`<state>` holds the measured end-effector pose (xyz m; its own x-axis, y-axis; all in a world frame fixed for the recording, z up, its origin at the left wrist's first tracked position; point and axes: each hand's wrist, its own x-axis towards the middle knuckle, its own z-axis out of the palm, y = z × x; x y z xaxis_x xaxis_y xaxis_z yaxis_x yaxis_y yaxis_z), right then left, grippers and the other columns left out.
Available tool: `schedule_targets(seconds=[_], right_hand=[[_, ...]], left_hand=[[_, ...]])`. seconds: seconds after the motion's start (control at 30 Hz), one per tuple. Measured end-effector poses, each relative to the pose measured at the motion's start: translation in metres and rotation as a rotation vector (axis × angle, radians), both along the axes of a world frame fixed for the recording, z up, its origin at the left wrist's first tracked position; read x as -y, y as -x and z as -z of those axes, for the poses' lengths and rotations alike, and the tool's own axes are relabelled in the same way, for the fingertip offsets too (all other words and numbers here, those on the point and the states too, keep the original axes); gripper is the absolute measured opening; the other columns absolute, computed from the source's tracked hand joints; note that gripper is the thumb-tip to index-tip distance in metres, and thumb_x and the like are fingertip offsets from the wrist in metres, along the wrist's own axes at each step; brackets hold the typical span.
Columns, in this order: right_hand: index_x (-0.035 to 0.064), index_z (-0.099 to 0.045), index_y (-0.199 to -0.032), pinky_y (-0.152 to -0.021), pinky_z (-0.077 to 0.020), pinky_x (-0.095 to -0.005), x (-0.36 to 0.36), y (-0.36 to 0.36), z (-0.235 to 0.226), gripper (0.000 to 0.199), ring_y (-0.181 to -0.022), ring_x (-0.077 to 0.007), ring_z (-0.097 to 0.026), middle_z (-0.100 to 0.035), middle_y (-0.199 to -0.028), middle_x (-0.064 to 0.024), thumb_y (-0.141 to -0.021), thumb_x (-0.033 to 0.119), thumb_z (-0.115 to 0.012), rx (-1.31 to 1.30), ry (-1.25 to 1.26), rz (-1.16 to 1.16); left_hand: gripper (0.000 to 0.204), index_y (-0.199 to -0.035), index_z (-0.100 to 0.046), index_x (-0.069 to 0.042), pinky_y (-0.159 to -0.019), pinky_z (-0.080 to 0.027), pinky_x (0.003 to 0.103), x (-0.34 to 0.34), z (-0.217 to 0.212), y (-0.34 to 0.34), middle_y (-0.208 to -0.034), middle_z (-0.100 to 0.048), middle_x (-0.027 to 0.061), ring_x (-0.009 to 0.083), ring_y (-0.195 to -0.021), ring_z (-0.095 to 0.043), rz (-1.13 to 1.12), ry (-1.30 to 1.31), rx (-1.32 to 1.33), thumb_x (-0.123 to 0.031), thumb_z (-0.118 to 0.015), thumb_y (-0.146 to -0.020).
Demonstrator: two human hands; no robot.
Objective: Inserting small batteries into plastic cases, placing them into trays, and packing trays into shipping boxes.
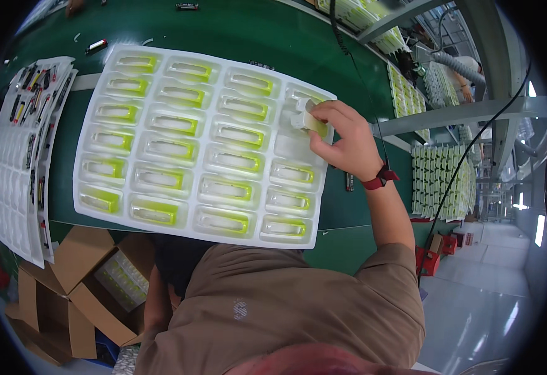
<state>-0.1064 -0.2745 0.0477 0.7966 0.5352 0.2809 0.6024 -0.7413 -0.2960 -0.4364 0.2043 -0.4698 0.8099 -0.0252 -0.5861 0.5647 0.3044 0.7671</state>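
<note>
A white moulded tray (133, 150) lies across the near edge of the green table. Its pockets hold rows of clear-and-lime plastic housings (176, 147), each in its own recess. At the tray's far right corner, my right hand (348, 134), with a dark red band on the wrist, is closed by thumb and fingers on pale plastic housings (303, 117). How many pieces it grips is partly hidden by the fingers. Just below the hand is a bare pocket. My left forearm hangs by my side at the lower left, and the left hand is out of sight.
A stack of white trays (20, 150) with loose batteries stands at the left. Open cardboard boxes (89, 262) sit below the table edge. Batteries (97, 46) lie on the green table (223, 28). Metal frame bars (448, 117), a cable and stacked lime parts (439, 181) are at the right.
</note>
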Motion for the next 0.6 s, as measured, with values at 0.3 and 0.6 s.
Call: schedule_targets(seconds=[0.3, 0.6], right_hand=[[0.0035, -0.072, -0.101, -0.074, -0.0495, -0.0411, -0.005, 0.003, 0.012, 0.029, -0.081, -0.0308, -0.062, -0.066, -0.090, -0.0113, -0.074, 0.010, -0.078, 0.020, 0.104, -0.175], [-0.0012, -0.062, -0.134, -0.108, -0.0414, -0.0505, 0.050, 0.034, 0.027, 0.045, -0.126, -0.0401, -0.053, -0.055, -0.138, -0.0220, -0.094, 0.020, -0.071, 0.091, 0.051, 0.088]], left_hand=[[0.028, -0.122, -0.064, -0.007, -0.099, -0.049, 0.038, -0.085, 0.040, 0.058, -0.118, -0.064, 0.0087, 0.0234, -0.112, -0.060, 0.090, 0.055, 0.077, -0.028, -0.059, -0.104], [0.031, -0.126, -0.063, -0.008, -0.102, -0.047, 0.039, -0.041, 0.029, 0.189, -0.125, -0.063, 0.0101, 0.0249, -0.118, -0.058, -0.549, -0.256, -0.004, -0.028, -0.060, -0.104]])
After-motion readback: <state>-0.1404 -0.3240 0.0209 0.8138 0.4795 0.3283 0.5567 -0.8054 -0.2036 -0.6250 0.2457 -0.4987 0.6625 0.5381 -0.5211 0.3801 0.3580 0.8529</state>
